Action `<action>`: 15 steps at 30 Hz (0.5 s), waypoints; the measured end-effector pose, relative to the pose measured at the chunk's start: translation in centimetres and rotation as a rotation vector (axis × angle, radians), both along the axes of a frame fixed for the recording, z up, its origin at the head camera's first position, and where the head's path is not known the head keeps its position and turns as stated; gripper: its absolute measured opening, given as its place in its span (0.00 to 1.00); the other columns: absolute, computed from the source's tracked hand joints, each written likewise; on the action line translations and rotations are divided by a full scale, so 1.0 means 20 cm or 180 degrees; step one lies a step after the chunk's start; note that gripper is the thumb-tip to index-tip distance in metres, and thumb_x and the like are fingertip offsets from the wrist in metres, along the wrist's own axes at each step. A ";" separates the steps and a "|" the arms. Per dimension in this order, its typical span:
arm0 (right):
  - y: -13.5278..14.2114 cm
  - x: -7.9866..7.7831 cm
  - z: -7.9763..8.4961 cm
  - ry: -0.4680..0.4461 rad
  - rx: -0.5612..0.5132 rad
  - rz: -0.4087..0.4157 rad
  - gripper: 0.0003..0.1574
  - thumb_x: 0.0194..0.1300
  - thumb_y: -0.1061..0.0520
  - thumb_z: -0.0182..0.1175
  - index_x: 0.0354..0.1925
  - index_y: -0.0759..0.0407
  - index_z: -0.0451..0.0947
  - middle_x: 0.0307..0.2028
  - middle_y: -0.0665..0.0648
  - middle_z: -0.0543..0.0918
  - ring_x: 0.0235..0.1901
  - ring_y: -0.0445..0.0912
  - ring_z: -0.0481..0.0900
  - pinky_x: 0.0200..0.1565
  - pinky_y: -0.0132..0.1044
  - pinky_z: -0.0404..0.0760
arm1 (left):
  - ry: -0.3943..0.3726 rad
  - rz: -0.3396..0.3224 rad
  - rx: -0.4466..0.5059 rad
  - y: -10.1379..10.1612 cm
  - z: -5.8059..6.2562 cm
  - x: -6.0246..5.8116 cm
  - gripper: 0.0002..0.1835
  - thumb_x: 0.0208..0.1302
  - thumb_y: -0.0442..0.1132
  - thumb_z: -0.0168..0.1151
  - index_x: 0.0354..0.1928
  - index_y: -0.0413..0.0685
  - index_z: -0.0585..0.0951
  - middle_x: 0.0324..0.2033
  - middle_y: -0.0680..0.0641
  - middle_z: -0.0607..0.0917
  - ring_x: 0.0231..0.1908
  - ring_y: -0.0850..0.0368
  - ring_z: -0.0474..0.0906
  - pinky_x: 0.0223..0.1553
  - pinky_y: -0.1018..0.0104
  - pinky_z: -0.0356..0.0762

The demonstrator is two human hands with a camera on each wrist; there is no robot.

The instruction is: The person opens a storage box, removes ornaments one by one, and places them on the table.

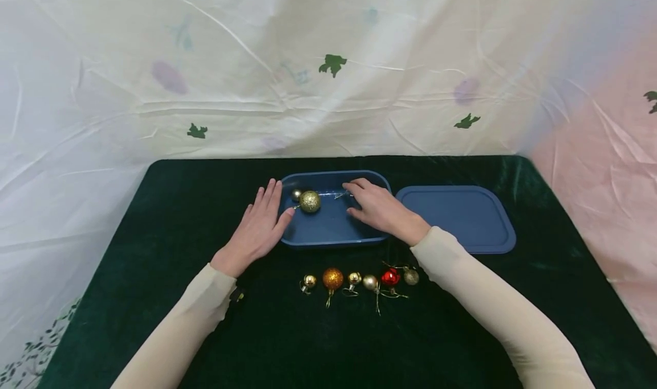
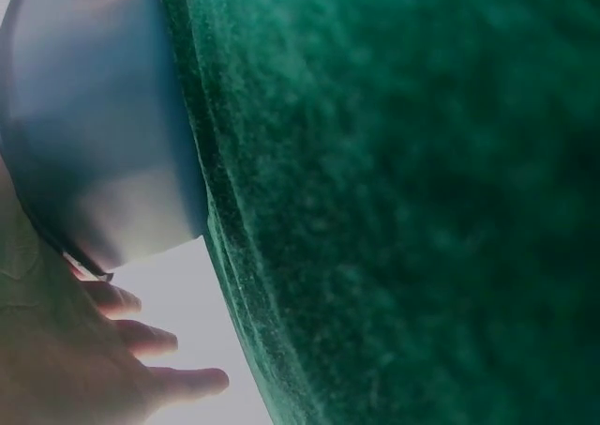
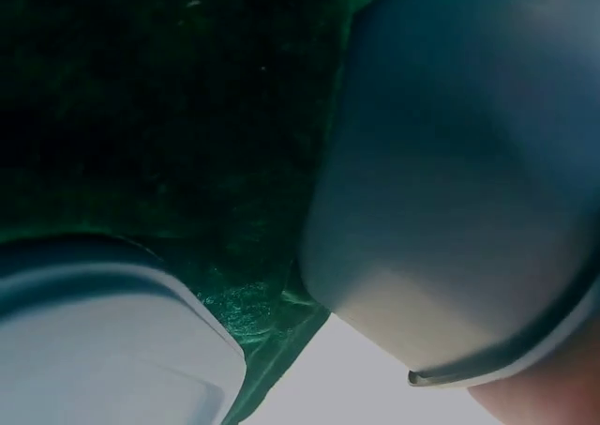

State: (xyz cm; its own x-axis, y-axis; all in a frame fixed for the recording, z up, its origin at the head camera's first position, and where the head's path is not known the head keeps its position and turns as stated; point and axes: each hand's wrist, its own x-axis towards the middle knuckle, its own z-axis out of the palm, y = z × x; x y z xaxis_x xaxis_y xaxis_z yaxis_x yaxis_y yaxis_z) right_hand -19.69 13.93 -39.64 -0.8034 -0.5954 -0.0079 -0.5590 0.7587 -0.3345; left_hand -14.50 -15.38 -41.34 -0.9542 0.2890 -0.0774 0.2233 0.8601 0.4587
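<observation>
A blue rectangular box [image 1: 333, 238] stands on the dark green cloth. Inside at its left lie a glittery gold bauble [image 1: 310, 202] and a smaller gold bauble [image 1: 296, 195]. My left hand [image 1: 259, 226] lies along the box's left wall with straight fingers, its thumb over the rim beside the large bauble's string. My right hand [image 1: 382, 207] reaches over the right rim, fingers bent down into the box. A thin, pale string [image 1: 340, 195] shows by its fingertips; whatever lies beneath the hand is hidden, and I cannot tell whether it grips anything.
A blue lid [image 1: 457, 218] lies to the right of the box. In front is a row of several small baubles, among them an orange one [image 1: 332, 277], a red one [image 1: 390, 276] and a pale glittery one [image 1: 411, 276]. A patterned white curtain [image 1: 308, 121] hangs behind the table.
</observation>
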 end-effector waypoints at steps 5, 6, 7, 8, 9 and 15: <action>0.00 -0.02 0.01 -0.0230 -0.0129 -0.0028 0.39 0.70 0.54 0.70 0.73 0.64 0.69 0.70 0.66 0.72 0.66 0.58 0.75 0.64 0.53 0.76 | -0.0011 0.0001 -0.0007 0.00 0.01 0.00 0.46 0.79 0.69 0.29 0.84 0.47 0.38 0.83 0.41 0.37 0.81 0.38 0.35 0.75 0.31 0.45; 0.00 -0.02 0.02 -0.0254 -0.0142 -0.0031 0.39 0.70 0.53 0.70 0.73 0.63 0.70 0.70 0.66 0.73 0.66 0.57 0.74 0.65 0.53 0.76 | -0.0013 0.0001 -0.0005 0.00 0.01 0.00 0.46 0.79 0.69 0.29 0.84 0.47 0.38 0.83 0.42 0.36 0.81 0.38 0.34 0.75 0.31 0.45; 0.00 -0.02 0.02 -0.0259 -0.0147 -0.0029 0.39 0.70 0.53 0.70 0.73 0.63 0.70 0.70 0.66 0.73 0.67 0.57 0.74 0.65 0.53 0.75 | -0.0014 0.0001 -0.0010 0.00 0.01 0.00 0.46 0.79 0.69 0.29 0.84 0.47 0.38 0.83 0.42 0.36 0.81 0.38 0.34 0.75 0.31 0.45; 0.00 -0.02 0.02 -0.0264 -0.0142 -0.0032 0.39 0.70 0.53 0.70 0.73 0.63 0.70 0.70 0.65 0.73 0.67 0.57 0.74 0.65 0.53 0.75 | -0.0019 0.0002 -0.0015 0.00 0.01 0.00 0.46 0.79 0.69 0.29 0.84 0.47 0.37 0.83 0.42 0.36 0.81 0.38 0.34 0.75 0.31 0.45; 0.00 -0.02 0.02 -0.0256 -0.0138 -0.0036 0.40 0.70 0.52 0.70 0.73 0.63 0.70 0.70 0.65 0.73 0.67 0.57 0.74 0.66 0.53 0.75 | -0.0024 0.0003 -0.0019 0.00 0.02 0.00 0.46 0.79 0.69 0.29 0.84 0.47 0.37 0.83 0.42 0.36 0.81 0.38 0.34 0.75 0.31 0.45; 0.00 0.00 0.00 0.0037 -0.0011 -0.0011 0.38 0.69 0.51 0.71 0.69 0.65 0.73 0.64 0.65 0.78 0.62 0.56 0.78 0.63 0.51 0.78 | -0.0018 -0.0009 -0.0036 0.00 0.02 0.00 0.46 0.79 0.69 0.29 0.84 0.47 0.37 0.83 0.41 0.38 0.80 0.37 0.34 0.74 0.30 0.44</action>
State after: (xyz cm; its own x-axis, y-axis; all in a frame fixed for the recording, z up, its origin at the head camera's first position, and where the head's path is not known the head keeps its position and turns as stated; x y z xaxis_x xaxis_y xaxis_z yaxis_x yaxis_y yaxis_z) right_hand -19.72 13.97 -39.70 -0.8054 -0.5928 0.0037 -0.5604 0.7593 -0.3307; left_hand -14.55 -15.41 -41.00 -0.9529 0.2907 -0.0862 0.2231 0.8646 0.4502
